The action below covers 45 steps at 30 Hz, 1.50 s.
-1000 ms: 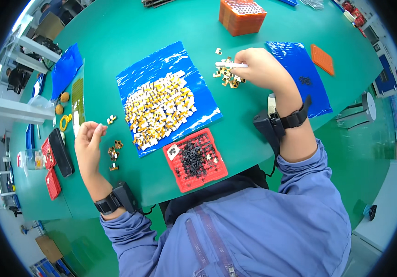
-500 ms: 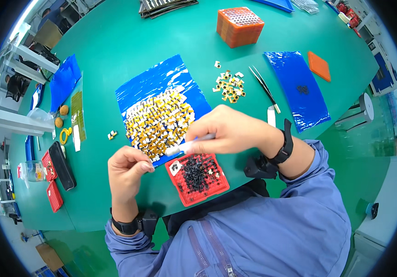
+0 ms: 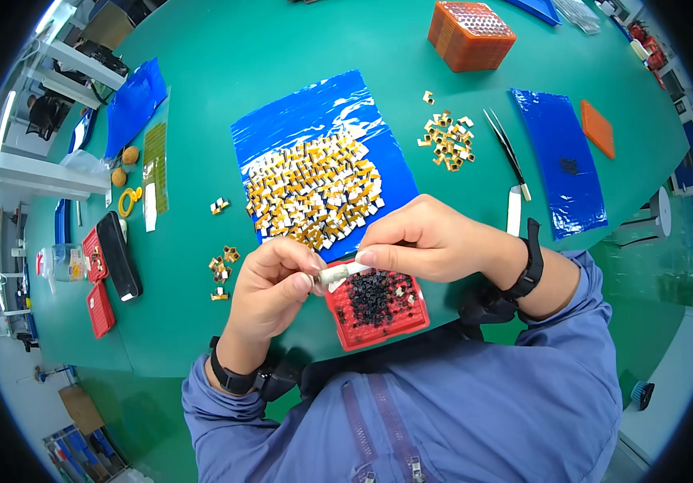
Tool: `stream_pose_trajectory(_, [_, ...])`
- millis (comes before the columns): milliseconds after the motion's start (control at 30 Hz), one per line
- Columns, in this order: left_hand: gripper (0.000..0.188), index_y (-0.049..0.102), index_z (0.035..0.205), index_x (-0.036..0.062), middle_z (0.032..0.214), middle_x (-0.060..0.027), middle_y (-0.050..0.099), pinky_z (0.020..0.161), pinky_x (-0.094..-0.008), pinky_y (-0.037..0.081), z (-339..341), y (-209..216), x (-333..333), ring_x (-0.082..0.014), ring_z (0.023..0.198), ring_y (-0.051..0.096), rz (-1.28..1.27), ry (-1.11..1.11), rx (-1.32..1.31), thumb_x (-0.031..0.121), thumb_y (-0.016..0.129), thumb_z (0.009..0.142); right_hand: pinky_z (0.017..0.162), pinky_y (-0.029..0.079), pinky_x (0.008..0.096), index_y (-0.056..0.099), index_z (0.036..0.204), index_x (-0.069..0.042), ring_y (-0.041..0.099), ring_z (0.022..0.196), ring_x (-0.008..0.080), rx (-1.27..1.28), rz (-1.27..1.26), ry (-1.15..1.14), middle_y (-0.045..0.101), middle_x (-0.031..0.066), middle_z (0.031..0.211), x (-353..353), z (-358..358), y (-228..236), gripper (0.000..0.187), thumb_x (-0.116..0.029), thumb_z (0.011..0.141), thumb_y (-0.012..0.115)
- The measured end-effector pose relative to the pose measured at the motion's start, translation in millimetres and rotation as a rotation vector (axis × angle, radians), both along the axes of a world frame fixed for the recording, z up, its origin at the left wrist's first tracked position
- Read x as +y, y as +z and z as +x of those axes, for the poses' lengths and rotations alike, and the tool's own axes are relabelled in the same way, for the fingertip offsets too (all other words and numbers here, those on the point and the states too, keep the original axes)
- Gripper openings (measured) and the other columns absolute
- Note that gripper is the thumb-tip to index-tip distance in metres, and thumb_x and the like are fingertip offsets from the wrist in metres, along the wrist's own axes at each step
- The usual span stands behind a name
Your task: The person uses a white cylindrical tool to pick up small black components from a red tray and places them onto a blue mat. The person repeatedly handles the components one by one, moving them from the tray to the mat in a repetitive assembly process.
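Between the fingers of my right hand (image 3: 423, 241) is a slim white stick-like tool (image 3: 333, 276) with a thick greyish-white end. That end reaches the fingertips of my left hand (image 3: 275, 286), which are pinched together. Whatever small piece they may hold is hidden. Under the tool lies a red tray (image 3: 399, 328) with many tiny black parts (image 3: 372, 299) and a few pale pieces. Just beyond my hands, a blue sheet (image 3: 306, 105) carries a large heap of small white-and-gold parts (image 3: 314, 189).
Loose gold pieces (image 3: 448, 138) lie right of the sheet, near tweezers (image 3: 509, 153) and a second blue sheet (image 3: 560, 173) with black bits. Stacked orange trays (image 3: 471, 36) stand at the back. A black case (image 3: 118, 253), red trays (image 3: 100, 307) and yellow scissors (image 3: 129, 201) are left.
My hands have come together, with the tool's thick end now at my left fingertips. The whole view has shifted, and a small group of gold pieces left of my left hand now shows.
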<state>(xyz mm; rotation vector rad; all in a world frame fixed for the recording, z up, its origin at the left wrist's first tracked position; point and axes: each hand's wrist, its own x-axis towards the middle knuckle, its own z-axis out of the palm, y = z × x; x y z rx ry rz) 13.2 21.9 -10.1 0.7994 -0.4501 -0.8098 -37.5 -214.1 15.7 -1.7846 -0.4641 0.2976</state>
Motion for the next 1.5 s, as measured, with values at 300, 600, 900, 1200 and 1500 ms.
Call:
stream_pose_trajectory(300, [0.014,0.051,0.087,0.0045,0.080,-0.0077,0.060,0.067,-0.0268,0.047,-1.4,1.9,-5.2,-0.0158,0.077,0.059,0.039,-0.036,0.016,0.009,0.064,0.085,0.046,0.032,0.0246,0.064,0.082,-0.003,0.040,0.050,0.0055,-0.115,0.138,-0.071,0.048,-0.0014,0.055,2.5,0.1,-7.1,0.017,-0.020,0.085,0.066])
stream_pose_trajectory(600, [0.014,0.050,0.087,0.0039,0.079,-0.0078,0.059,0.066,-0.0272,0.046,-2.2,1.9,-5.2,-0.0163,0.075,0.058,0.044,-0.057,0.016,0.008,0.064,0.085,0.051,0.041,0.0255,0.064,0.084,-0.001,0.054,0.057,0.0090,-0.072,0.024,-0.003,0.060,0.0050,0.066,-2.2,-1.1,3.5,0.014,-0.015,0.087,0.064])
stream_pose_trajectory(900, [0.018,0.046,0.085,0.0060,0.074,-0.0078,0.054,0.061,-0.0284,0.042,-3.1,4.6,-6.5,-0.0161,0.069,0.052,0.113,-0.066,-0.051,0.012,0.063,0.086,0.049,0.040,0.0213,0.062,0.082,-0.001,0.052,0.055,0.0062,-0.037,0.036,0.022,0.059,0.0018,0.066,-0.5,-1.4,-2.7,0.016,-0.014,0.090,0.059])
stream_pose_trajectory(1200, [0.019,0.045,0.085,0.0066,0.072,-0.0076,0.053,0.059,-0.0290,0.040,-3.0,5.6,-6.5,-0.0156,0.065,0.050,0.139,-0.080,-0.097,0.015,0.062,0.088,0.047,0.039,0.0202,0.060,0.092,-0.001,0.049,0.052,0.0045,0.175,0.250,0.096,0.059,-0.0010,0.068,-2.1,-1.5,-8.8,0.015,-0.016,0.092,0.056])
stream_pose_trajectory(1500, [0.013,0.050,0.087,0.0040,0.082,-0.0086,0.059,0.068,-0.0267,0.046,-0.9,-0.4,-3.9,-0.0148,0.075,0.058,0.036,-0.105,-0.020,0.007,0.063,0.086,0.054,0.041,0.0191,0.060,0.095,-0.003,0.050,0.061,0.0014,0.286,0.237,0.124,0.059,-0.0007,0.069,-3.4,-0.7,-0.2,0.012,-0.012,0.088,0.063])
